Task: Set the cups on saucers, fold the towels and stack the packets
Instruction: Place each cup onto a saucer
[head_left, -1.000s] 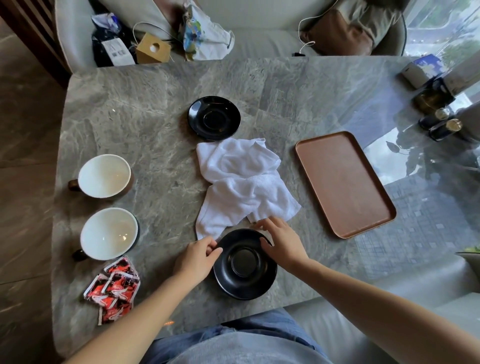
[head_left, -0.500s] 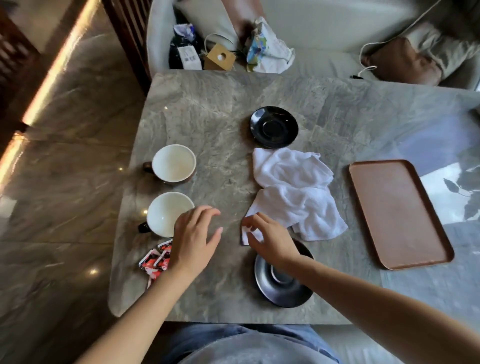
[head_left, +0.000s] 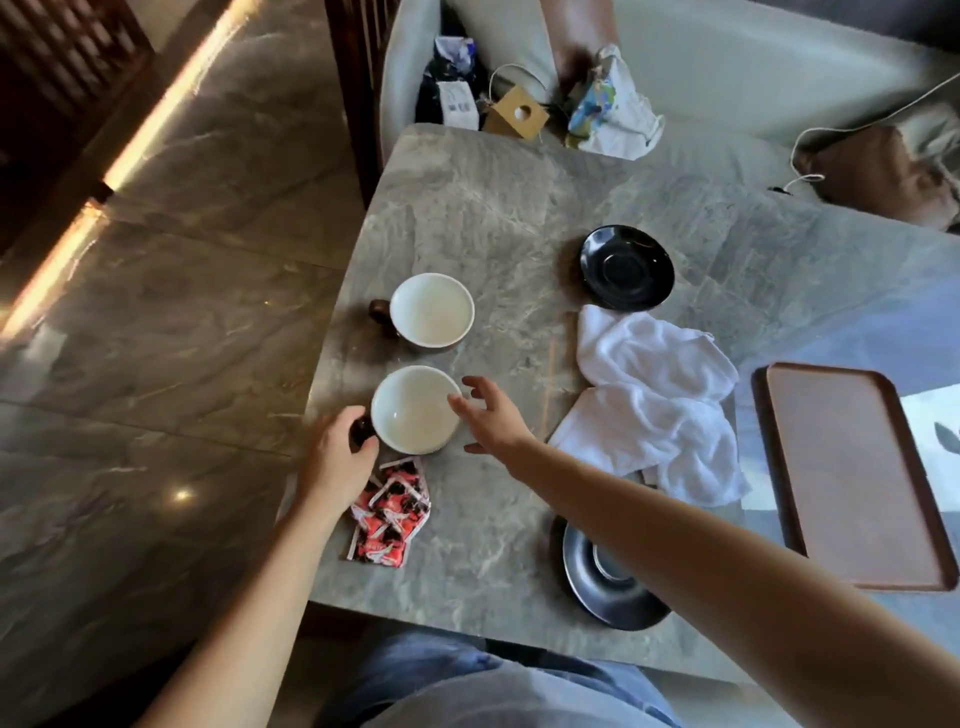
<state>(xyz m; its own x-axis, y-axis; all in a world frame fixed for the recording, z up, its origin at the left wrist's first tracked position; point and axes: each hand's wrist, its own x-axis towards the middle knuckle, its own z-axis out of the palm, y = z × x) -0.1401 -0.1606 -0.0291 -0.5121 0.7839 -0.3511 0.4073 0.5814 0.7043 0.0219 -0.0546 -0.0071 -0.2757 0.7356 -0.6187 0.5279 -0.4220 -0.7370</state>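
Two brown cups with white insides stand at the table's left side. My left hand grips the dark handle of the near cup. My right hand is spread open against that cup's right rim. The far cup stands untouched. Red and white packets lie in a loose pile just below my left hand. One black saucer sits further back; the other black saucer lies at the front edge, partly under my right forearm. Crumpled white towels lie between the saucers.
A brown rectangular tray lies at the right on the grey marble table. Behind the table a sofa holds bags, a small cardboard box and a brown cushion. The table's left edge drops to a polished floor.
Both hands left the near saucer and moved left to the near cup. My left hand closed on its handle. My view swung left.
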